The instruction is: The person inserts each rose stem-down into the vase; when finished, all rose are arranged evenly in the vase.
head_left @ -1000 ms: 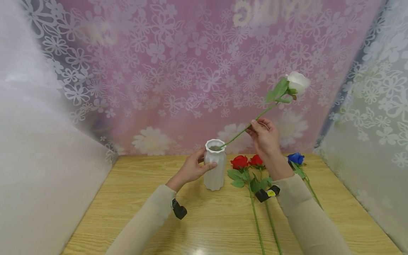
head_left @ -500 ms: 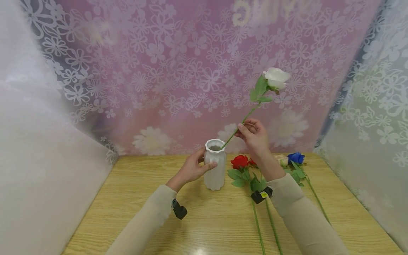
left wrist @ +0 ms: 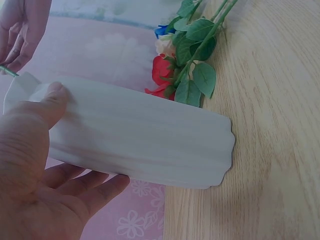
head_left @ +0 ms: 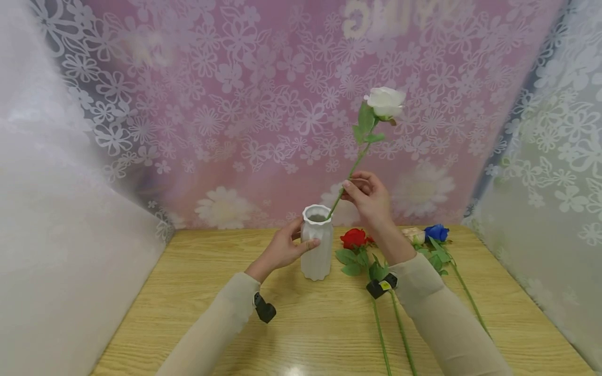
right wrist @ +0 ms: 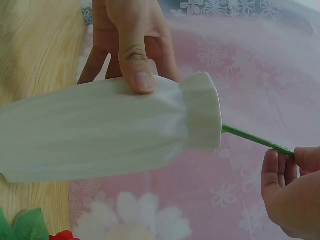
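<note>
A white vase (head_left: 316, 256) with a scalloped rim stands upright on the wooden table. My left hand (head_left: 282, 246) grips its upper side, thumb in front and fingers behind, as the left wrist view of the vase (left wrist: 145, 135) also shows. Above and right of the rim, my right hand (head_left: 371, 201) pinches the green stem of a white rose (head_left: 385, 102) between thumb and fingers. The stem (right wrist: 250, 136) goes into the vase's mouth, leaning to the right; its lower end is hidden inside. The bloom and leaves are high above the hand.
To the right of the vase lie a red rose (head_left: 354, 238), another red one mostly behind the right wrist, a cream rose (head_left: 414, 235) and a blue rose (head_left: 437, 233). Their stems run toward the table's front. A floral-patterned pink backdrop (head_left: 263, 130) stands behind the table (head_left: 282, 334).
My right hand has moved left toward the vase, bringing the white rose's stem more upright. The cream rose has come into view behind the right arm. My left hand and the vase stay put.
</note>
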Available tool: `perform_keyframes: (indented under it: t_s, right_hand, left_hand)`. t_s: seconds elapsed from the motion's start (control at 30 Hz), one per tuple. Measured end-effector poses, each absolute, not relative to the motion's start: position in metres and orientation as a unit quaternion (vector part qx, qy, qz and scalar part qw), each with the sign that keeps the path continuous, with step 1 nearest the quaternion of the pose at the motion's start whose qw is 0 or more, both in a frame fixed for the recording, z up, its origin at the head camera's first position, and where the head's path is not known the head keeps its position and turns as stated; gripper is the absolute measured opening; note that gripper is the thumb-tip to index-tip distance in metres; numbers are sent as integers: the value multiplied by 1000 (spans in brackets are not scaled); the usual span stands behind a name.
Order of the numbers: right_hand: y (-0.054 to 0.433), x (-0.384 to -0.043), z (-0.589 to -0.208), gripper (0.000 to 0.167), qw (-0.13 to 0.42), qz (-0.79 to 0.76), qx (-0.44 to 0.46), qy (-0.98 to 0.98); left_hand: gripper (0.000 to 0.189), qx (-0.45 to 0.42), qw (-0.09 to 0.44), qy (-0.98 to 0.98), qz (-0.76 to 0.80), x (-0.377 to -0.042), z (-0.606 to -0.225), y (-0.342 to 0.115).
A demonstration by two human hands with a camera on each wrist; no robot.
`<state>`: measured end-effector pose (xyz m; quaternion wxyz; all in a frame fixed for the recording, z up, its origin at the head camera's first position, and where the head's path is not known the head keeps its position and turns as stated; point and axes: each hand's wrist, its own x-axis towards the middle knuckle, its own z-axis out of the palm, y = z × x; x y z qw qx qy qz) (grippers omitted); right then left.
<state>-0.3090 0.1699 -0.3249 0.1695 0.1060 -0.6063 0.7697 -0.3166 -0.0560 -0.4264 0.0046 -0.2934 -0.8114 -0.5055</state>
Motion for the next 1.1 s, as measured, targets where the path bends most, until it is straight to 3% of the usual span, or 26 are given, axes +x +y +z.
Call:
perform_keyframes:
  t_s: [0.9, 1.1]
  right_hand:
    - [154, -307, -350, 26, 141, 678, 112, -712]
    - [153, -305, -350, 34, 144, 652, 103, -738]
  left_hand:
    - [72, -292, -4, -813, -504, -315, -424, -57]
    - [69, -297, 5, -812, -502, -316, -425, -56]
